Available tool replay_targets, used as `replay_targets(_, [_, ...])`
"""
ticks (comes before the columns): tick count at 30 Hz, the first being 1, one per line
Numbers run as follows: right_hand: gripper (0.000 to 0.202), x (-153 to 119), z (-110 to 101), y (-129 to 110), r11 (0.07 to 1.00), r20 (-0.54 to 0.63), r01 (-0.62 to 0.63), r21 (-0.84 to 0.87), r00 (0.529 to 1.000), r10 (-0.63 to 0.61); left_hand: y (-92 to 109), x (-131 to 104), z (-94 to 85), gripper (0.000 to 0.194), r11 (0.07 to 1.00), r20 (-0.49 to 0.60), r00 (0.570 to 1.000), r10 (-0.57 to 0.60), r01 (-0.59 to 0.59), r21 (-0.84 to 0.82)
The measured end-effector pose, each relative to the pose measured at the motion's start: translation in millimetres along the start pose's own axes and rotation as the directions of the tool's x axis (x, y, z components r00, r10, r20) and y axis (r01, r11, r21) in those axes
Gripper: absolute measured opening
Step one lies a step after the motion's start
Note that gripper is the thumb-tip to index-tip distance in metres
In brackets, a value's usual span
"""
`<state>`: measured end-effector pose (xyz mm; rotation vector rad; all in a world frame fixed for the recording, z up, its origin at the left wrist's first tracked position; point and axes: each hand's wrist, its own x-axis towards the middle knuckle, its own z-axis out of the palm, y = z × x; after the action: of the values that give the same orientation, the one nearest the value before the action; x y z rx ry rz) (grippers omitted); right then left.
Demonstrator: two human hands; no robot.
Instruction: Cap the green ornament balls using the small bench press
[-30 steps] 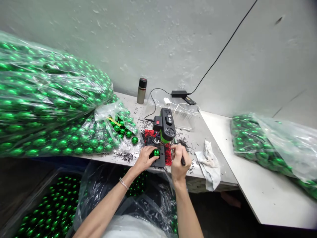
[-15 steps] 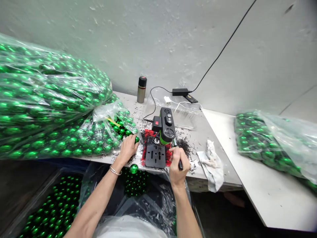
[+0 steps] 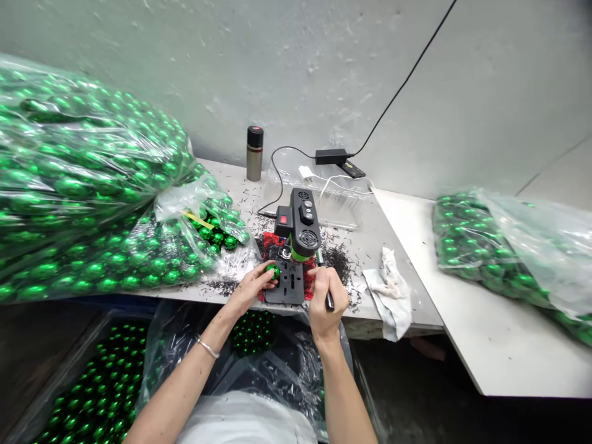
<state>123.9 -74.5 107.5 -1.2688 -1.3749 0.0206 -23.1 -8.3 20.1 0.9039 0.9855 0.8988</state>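
Between the fingertips of my left hand [image 3: 253, 285] is a shiny green ball [image 3: 272, 271], held over the left part of a slotted black base plate [image 3: 292, 287]. The plate belongs to a small black and green bench drill press [image 3: 305, 222] that stands on a red mat [image 3: 311, 280]. My right hand [image 3: 329, 299] is closed around the drill press's lever handle [image 3: 329, 302], right of the machine. The drill's tip is mostly hidden behind its head. Dark shavings [image 3: 337, 262] lie scattered about the base.
A large clear bag of green balls [image 3: 92, 185] fills the left, another bag [image 3: 490, 246] the right. Below the table edge are plastic-lined containers of balls [image 3: 92, 382]. A bottle [image 3: 254, 154], a power adapter [image 3: 330, 156] and a white cloth [image 3: 391, 296] rest on the table.
My left hand has moved right from the open bag's mouth to the base plate, bringing a green ball. A loose ball below the table edge is gone from view. My right hand stays on the lever.
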Motion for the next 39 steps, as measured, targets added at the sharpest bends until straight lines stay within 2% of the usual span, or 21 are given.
replay_targets(2, [0.027,0,0,0,1.0,0.001,0.001,-0.002,1.0,-0.001,-2,2,4.5,0.043,0.967,-0.024,0.994,0.107,-0.098,0.237])
replay_targets(5, [0.026,-1,0,0,1.0,0.001,-0.002,0.006,1.0,0.002,-2,3,11.3,0.04,0.793,0.023,0.968,0.25,-0.218,0.568])
replay_targets(7, [0.026,-2,0,0,1.0,0.004,-0.001,0.009,1.0,0.001,-1,1,15.8,0.039,0.668,0.081,0.947,0.311,-0.278,0.691])
replay_targets(9, [0.026,-2,0,1,1.0,0.007,0.007,0.012,1.0,-0.007,2,0,19.4,0.036,0.576,0.129,0.922,0.365,-0.333,0.747])
replay_targets(13, [0.025,-3,0,3,0.999,0.006,0.028,0.024,1.0,-0.028,6,0,20.2,0.033,0.493,0.241,0.891,0.385,-0.419,0.763])
replay_targets(17, [0.025,-3,1,4,0.999,0.003,0.029,0.026,1.0,-0.029,10,1,15.6,0.033,0.466,0.337,0.865,0.371,-0.487,0.739])
replay_targets(20, [0.026,-4,1,4,1.0,0.006,0.021,0.013,1.0,-0.021,10,4,14.3,0.033,0.456,0.365,0.865,0.344,-0.494,0.74])
replay_targets(24, [0.026,-5,0,5,1.0,0.013,0.021,0.009,1.0,-0.021,3,7,16.5,0.035,0.439,0.337,0.86,0.384,-0.491,0.753])
replay_targets(32, [0.023,-7,-1,6,1.0,0.03,0.005,0.003,1.0,-0.005,-17,10,19.3,0.033,0.405,0.197,0.831,0.52,-0.443,0.8])
replay_targets(39, [0.023,-14,1,11,0.999,-0.001,0.018,-0.035,1.0,-0.018,-22,12,20.8,0.033,0.392,0.188,0.815,0.548,-0.448,0.803])
